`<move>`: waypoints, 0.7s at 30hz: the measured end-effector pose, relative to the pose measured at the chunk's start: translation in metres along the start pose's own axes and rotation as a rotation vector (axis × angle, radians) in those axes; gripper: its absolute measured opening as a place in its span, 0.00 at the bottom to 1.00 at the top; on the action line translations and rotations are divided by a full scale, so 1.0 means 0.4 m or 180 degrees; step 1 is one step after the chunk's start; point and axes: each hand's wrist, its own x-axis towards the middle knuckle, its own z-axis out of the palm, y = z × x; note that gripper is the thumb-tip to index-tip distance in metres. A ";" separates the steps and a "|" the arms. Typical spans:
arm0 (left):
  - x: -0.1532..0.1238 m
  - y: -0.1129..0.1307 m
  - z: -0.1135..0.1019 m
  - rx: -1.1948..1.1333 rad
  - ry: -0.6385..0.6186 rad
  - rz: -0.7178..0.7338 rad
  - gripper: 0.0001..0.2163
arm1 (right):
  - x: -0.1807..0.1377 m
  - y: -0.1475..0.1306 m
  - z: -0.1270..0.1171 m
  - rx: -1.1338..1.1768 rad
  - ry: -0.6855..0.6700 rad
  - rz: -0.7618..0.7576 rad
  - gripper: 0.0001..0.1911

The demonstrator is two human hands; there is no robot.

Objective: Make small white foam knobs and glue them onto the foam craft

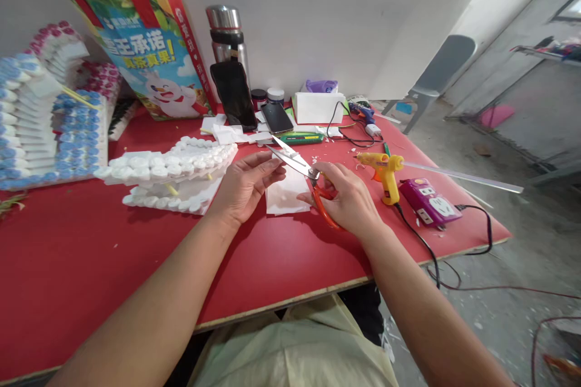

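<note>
My right hand [347, 196] is closed around the orange handles of a pair of scissors [295, 160], whose blades are spread and point up and left. The fingers of my left hand [247, 184] pinch a small white piece by the blades; most of it is hidden by the fingertips. Under the scissors, a white sheet [285, 193] lies on the red table [290, 254]. Just left of my left hand stands a white structure with rows of small rounded white pieces [167, 166] along its edges.
Blue-and-white structures [82, 133] and a printed bag [154, 60] stand at the left. Behind are a steel flask [227, 30], an upright phone [233, 94] and a white box [319, 107]. A yellow glue gun [385, 172] and purple power strip [429, 201] with cords lie right.
</note>
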 end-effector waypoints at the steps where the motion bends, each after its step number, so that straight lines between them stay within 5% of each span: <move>1: 0.000 0.000 0.000 0.0030 -0.0023 0.0018 0.10 | 0.000 0.001 0.001 -0.0018 -0.0010 -0.0038 0.26; 21: -0.002 -0.003 0.003 0.0203 -0.0174 0.0036 0.09 | 0.000 0.003 0.003 -0.0034 -0.0012 -0.0108 0.24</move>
